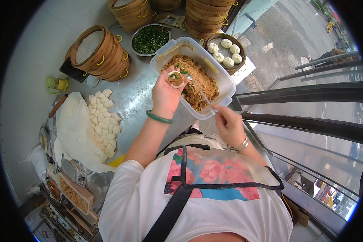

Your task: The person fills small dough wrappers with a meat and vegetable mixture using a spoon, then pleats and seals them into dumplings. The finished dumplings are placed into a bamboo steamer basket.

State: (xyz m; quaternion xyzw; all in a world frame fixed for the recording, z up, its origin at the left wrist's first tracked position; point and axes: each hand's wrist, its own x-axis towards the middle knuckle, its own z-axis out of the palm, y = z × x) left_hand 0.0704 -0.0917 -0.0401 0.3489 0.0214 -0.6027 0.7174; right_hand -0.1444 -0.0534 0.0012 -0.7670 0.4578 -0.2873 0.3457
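My left hand (166, 93), palm up over the near-left side of a plastic tub (227, 81), holds a round dough wrapper (176, 86) with meat filling and bits of green on it. In my right hand (229, 122), at the tub's near right corner, is the handle of a thin metal utensil (202, 92); its blurred tip is beside the wrapper. Minced meat filling (205, 78) with some chopped greens lies in the tub. Behind it stands a metal bowl of chopped scallions (149, 39). A bamboo steamer (242, 42) at the back right holds several pleated buns (228, 62).
Stacked bamboo steamers (109, 60) stand at the left and back. Several dough pieces (104, 121) lie on the metal table (133, 90) beside a whitish cloth or sheet (74, 127). A rolling pin (58, 106) and a yellow-green cup (57, 84) are farther left. Metal-framed glass (305, 121) borders the right.
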